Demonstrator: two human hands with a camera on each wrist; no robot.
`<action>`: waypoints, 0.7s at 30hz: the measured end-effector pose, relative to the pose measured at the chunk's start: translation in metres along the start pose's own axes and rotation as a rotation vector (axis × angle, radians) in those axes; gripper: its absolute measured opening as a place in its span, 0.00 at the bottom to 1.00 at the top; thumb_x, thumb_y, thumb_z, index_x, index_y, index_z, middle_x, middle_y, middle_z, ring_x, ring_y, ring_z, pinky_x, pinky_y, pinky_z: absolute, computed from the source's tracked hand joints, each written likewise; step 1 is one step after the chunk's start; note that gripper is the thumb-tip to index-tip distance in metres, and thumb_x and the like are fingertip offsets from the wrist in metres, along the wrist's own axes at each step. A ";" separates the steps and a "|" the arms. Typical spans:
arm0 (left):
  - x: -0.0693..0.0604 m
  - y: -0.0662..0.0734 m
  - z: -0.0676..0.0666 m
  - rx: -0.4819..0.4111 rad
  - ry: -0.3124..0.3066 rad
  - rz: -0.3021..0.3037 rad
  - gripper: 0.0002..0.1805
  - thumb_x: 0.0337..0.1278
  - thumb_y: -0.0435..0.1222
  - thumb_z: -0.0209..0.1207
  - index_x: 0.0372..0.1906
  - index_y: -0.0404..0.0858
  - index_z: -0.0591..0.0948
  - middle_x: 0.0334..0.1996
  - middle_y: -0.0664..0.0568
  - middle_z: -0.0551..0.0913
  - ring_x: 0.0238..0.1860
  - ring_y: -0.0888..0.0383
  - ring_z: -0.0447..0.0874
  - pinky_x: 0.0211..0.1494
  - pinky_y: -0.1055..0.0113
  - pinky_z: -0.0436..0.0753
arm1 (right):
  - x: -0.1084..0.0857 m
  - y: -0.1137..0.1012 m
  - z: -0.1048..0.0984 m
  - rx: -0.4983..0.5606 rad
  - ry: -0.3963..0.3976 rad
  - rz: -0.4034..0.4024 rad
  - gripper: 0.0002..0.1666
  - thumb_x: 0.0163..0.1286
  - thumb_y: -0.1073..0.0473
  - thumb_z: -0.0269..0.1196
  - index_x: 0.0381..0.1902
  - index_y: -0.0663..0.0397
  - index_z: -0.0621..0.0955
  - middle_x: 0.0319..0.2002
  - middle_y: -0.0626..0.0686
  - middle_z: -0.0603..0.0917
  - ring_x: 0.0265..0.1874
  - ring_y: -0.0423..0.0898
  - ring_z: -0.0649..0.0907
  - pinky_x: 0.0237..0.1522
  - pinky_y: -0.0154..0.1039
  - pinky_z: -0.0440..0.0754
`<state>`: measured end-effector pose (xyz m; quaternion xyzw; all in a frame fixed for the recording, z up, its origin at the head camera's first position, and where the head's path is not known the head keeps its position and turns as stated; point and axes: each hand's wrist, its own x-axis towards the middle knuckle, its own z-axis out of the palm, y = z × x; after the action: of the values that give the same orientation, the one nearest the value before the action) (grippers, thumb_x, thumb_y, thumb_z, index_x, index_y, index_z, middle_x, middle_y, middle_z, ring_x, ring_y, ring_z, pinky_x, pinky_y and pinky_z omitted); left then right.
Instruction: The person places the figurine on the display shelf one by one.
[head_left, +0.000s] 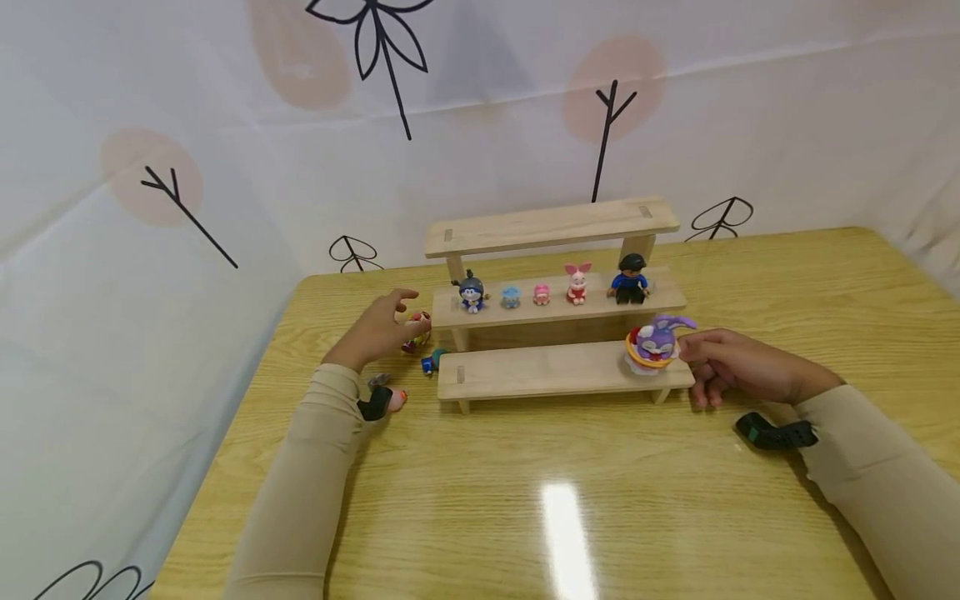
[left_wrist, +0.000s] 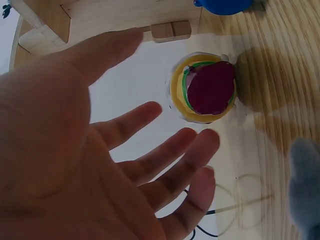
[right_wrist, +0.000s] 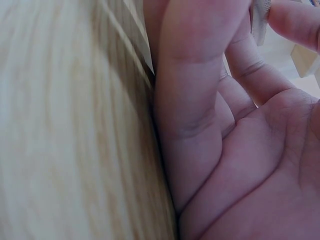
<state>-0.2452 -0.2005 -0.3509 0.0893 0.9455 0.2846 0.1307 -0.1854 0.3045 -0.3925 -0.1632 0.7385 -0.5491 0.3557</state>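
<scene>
My left hand [head_left: 377, 331], fingers spread and slightly bent, reaches beside a round multicoloured toy [head_left: 417, 331] left of the wooden stepped shelf [head_left: 532, 372]. In the left wrist view that toy [left_wrist: 210, 87] has a dark magenta top and yellow rim, apart from the fingertips. My right hand [head_left: 738, 365] grips the right end of the lower step, thumb above and fingers curled below; in the right wrist view a bit of the wood [right_wrist: 260, 22] shows between thumb and fingers. Close to that thumb, a purple rabbit figure in an orange-rimmed cup [head_left: 654, 343] sits on the step.
On the middle step stand a dark-haired figure [head_left: 472, 293], small blue [head_left: 511, 297] and pink [head_left: 542, 294] figures, a pink piglet [head_left: 577, 285] and a black-capped figure [head_left: 631, 281]. A blue-green toy [head_left: 432, 362] and a pink toy [head_left: 397, 400] lie near my left forearm.
</scene>
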 end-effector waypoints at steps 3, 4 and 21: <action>0.001 0.000 0.001 0.026 -0.024 0.007 0.39 0.71 0.52 0.55 0.78 0.43 0.57 0.71 0.35 0.65 0.70 0.37 0.67 0.68 0.41 0.73 | 0.000 0.000 0.000 -0.002 0.005 0.005 0.19 0.84 0.52 0.41 0.49 0.58 0.75 0.27 0.53 0.86 0.26 0.46 0.85 0.29 0.41 0.86; 0.002 0.000 0.001 0.035 -0.029 0.014 0.38 0.72 0.51 0.55 0.78 0.42 0.58 0.71 0.35 0.66 0.70 0.37 0.67 0.68 0.41 0.73 | 0.000 0.000 0.000 -0.002 0.005 0.007 0.19 0.84 0.52 0.41 0.49 0.58 0.75 0.27 0.53 0.86 0.26 0.45 0.86 0.29 0.41 0.87; 0.000 0.001 0.004 0.131 -0.061 0.019 0.29 0.74 0.45 0.55 0.72 0.40 0.66 0.64 0.34 0.73 0.63 0.38 0.75 0.66 0.44 0.75 | -0.001 -0.001 0.000 0.021 -0.025 -0.037 0.18 0.84 0.54 0.40 0.48 0.57 0.76 0.27 0.53 0.87 0.26 0.44 0.86 0.28 0.41 0.87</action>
<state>-0.2436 -0.1978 -0.3540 0.1154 0.9568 0.2203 0.1508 -0.1853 0.3047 -0.3913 -0.1798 0.7251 -0.5611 0.3564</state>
